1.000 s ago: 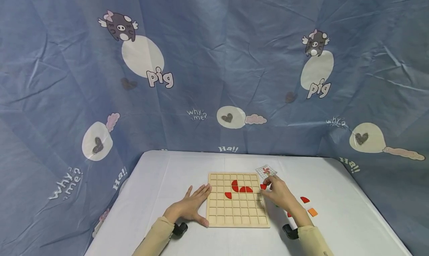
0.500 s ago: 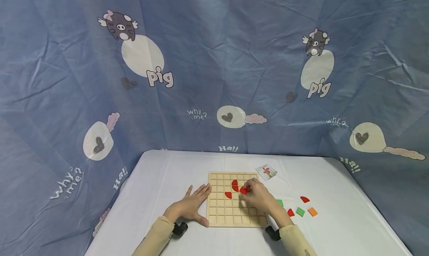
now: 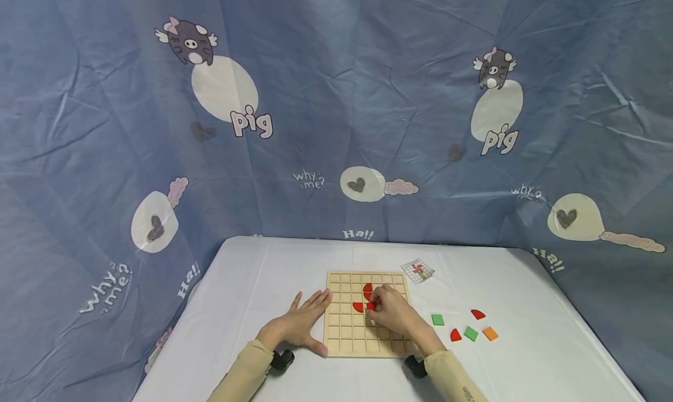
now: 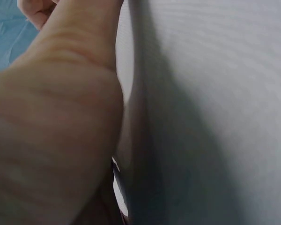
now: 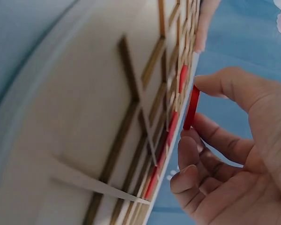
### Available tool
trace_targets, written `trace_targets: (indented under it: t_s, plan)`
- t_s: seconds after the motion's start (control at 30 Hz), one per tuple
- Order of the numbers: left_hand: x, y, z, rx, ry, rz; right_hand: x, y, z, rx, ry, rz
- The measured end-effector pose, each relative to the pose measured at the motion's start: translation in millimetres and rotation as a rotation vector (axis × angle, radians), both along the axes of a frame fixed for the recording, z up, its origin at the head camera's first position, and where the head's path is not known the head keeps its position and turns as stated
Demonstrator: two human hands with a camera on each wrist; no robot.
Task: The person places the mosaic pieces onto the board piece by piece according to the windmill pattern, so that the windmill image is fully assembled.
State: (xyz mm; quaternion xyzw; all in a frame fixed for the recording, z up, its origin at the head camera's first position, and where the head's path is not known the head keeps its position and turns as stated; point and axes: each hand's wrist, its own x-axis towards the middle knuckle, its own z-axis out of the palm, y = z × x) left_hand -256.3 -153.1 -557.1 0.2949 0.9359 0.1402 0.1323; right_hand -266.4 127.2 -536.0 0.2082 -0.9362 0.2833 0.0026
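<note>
My right hand (image 3: 395, 313) is over the wooden grid board (image 3: 347, 348), pinching a red quarter-circle tile (image 5: 191, 108) between thumb and fingers. In the right wrist view that tile is held just off the board's face. Beside the held tile, another red quarter-circle tile (image 3: 358, 307) sits in a square of the grid. Further red tiles lie in the upper squares, partly covered by my right hand. With fingers spread, my left hand (image 3: 301, 323) rests at the board's left edge. The left wrist view shows mostly forearm and white cloth.
Right of the board lie a green square tile (image 3: 437, 319), a second green tile (image 3: 471, 333), an orange square tile (image 3: 491, 333) and two loose red tiles, one nearer (image 3: 455, 335). A pattern card (image 3: 417, 270) lies past the board's upper right corner. Blue printed cloth hangs behind the table.
My right hand has carried the red tile from the board's right edge leftward to near its middle, uncovering the green tiles. My left hand has stayed in place.
</note>
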Motion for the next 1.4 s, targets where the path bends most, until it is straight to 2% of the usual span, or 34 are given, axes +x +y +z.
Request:
trace_targets:
  t_s: [0.17,0.47,1.17,1.4]
  plan:
    - [-0.1,0.2,-1.7,-0.004,0.007,-0.003,-0.3,-1,-4.8,0.031,-0.026,-0.012]
    - [-0.5,0.5,-2.3,0.0,0.002,-0.004,-2.6,0,-8.6,0.03,-0.019,-0.013]
    - [-0.7,0.8,0.3,-0.003,-0.005,0.002,-4.6,-1,-10.5,0.029,0.053,0.028]
    - [-0.3,0.3,0.2,-0.015,0.002,0.003,-4.7,-3,-11.1,0.011,0.049,0.03]
